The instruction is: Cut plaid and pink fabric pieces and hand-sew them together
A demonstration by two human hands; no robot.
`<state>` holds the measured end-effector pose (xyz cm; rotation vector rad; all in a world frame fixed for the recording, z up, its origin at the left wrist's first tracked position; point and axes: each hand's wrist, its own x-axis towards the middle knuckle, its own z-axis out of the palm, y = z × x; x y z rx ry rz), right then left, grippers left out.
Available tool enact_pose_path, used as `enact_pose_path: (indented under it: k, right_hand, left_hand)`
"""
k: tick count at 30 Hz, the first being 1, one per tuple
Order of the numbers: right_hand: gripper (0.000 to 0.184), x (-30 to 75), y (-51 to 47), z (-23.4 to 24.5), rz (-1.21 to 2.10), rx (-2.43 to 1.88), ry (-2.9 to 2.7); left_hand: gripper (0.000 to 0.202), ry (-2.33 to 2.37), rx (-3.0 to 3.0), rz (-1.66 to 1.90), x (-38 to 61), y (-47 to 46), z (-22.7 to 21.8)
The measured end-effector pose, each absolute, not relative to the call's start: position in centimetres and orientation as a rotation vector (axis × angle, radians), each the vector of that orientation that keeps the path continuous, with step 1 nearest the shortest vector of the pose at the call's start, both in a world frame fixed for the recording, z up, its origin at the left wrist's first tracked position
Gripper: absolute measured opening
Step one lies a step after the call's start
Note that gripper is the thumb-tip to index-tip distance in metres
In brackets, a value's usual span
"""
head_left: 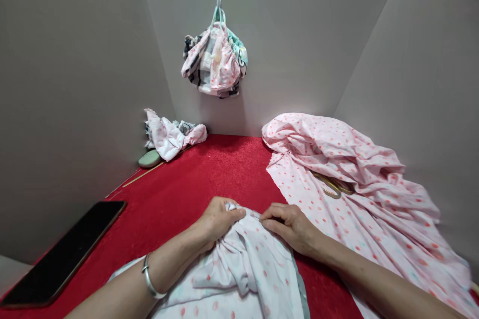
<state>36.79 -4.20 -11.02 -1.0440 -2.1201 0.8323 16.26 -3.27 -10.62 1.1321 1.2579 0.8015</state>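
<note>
Both hands are on a white cloth with pink dots (pixel 262 269), which lies bunched in front of me. My left hand (pixel 217 222) pinches its gathered upper edge between thumb and fingers. At the same edge, a little to the right, my right hand (pixel 288 224) is closed with thumb and fingertips on the fabric. Between the hands a short stretch of the edge shows. Folds run down from my left hand. Whether my right fingers also hold something small, I cannot make out.
A red cloth (pixel 232 164) covers the table. Pink dotted fabric (pixel 337 144) is heaped at right, with gold-handled scissors (pixel 333 189) partly under it. At left lie a phone (pixel 67 254), a green oval object (pixel 149 158) and fabric scraps (pixel 170 137). Gathered cloth pieces (pixel 215 62) hang at the back.
</note>
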Motion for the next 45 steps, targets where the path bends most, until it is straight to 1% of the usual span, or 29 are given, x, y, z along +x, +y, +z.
enact_pose_path:
  k: [12, 20, 25, 31, 37, 45]
  right_hand:
    - [0.014, 36.8, -4.0, -11.2, 0.810, -1.029, -2.118]
    - [0.015, 36.3, -4.2, -12.0, 0.737, -0.974, -2.098]
    - [0.014, 36.4, -4.2, -12.2, 0.783, -0.996, -2.021]
    - [0.014, 36.3, -4.4, -11.9, 0.783, -1.014, -2.033]
    - [0.017, 36.2, -4.6, -11.9, 0.771, -1.025, -2.040]
    - [0.019, 36.6, -4.7, -11.8, 0.785, -1.005, -2.072]
  left_hand:
    - [0.031, 1.231, 1.121, 0.818, 16.5, -3.5, -9.9]
    - [0.031, 1.186, 1.305, 0.843, 17.1, -3.8, -10.0]
    - [0.029, 1.168, 1.200, 0.877, 17.2, -3.6, -9.8]
    - [0.027, 1.109, 1.188, 0.834, 16.6, -3.3, -9.8]
    - [0.029, 1.014, 1.249, 0.740, 16.2, -3.2, -9.8]
    - [0.020, 1.068, 1.270, 0.754, 16.8, -3.4, -9.4]
